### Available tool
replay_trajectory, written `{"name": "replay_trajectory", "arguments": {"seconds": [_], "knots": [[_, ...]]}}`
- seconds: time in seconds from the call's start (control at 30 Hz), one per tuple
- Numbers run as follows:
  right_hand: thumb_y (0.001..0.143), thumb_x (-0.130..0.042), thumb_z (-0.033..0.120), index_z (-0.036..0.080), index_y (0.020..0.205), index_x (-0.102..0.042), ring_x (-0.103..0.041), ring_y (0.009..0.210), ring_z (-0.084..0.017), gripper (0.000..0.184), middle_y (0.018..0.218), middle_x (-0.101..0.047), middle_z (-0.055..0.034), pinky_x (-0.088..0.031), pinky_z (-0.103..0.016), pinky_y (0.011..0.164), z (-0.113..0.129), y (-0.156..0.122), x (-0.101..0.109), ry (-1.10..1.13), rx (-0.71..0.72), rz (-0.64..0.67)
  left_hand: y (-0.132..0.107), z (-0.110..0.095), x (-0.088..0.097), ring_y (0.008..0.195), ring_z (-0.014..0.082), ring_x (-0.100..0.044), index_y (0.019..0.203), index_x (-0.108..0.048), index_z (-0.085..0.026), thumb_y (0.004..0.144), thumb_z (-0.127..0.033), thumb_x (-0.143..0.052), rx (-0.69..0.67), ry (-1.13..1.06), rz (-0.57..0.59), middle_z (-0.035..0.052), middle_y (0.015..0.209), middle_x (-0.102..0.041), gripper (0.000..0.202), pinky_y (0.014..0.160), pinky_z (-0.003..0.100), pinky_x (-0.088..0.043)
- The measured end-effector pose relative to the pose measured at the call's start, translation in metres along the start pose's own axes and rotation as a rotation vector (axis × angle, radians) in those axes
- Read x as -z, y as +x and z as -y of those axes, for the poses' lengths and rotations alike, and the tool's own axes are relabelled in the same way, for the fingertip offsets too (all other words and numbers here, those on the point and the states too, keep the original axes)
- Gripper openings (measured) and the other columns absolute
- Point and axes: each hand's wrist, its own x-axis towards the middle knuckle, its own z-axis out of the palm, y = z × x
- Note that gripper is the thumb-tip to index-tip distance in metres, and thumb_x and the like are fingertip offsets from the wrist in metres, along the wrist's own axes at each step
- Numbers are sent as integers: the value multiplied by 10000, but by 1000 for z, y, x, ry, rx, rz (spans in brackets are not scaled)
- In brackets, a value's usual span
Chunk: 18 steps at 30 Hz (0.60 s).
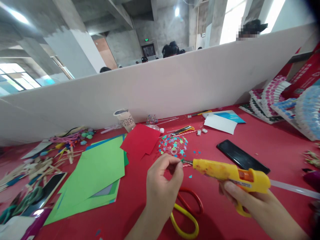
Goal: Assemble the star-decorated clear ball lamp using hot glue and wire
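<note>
- The left hand [160, 180] pinches a tiny green piece [182, 160] between thumb and fingertip.
- The right hand [246, 196] is wrapped around the grip of a yellow glue gun [217, 168], held level above the bench [135, 188].
- The gun's nozzle points left at the green piece; whether they touch, I cannot tell.
- Just beyond the left fingertips lies a clear disc [175, 145] covered in coloured stars.
- Scissors [196, 230] with one red and one yellow handle lie beside the left wrist, their blades hidden.
- A black phone [241, 155] lies behind the gun.
- Red paper [140, 140] and green paper [100, 166] lie left of the disc.
</note>
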Motion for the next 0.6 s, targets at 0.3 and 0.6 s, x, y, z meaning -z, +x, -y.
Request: {"name": "replay_trajectory", "arguments": {"seconds": [0.3, 0.6], "knots": [[610, -640, 622, 209, 584, -581, -320, 488, -107, 419, 511, -398, 29, -292, -234, 418, 2, -2, -1, 1, -15, -9, -1, 0, 1, 639, 114, -538, 694, -590, -183, 777, -134, -553, -12, 10, 8, -25, 665, -566, 103, 611, 209, -436], [635, -618, 647, 215, 542, -567, -417, 455, -122, 444, 498, -517, -2, -390, -235, 396, 3, -1, 3, -76, 59, -8, 0, -1, 0, 637, 108, -537, 706, -582, -173, 789, -115, -540, -85, 115, -1, -18, 675, -561, 109, 625, 208, -429]]}}
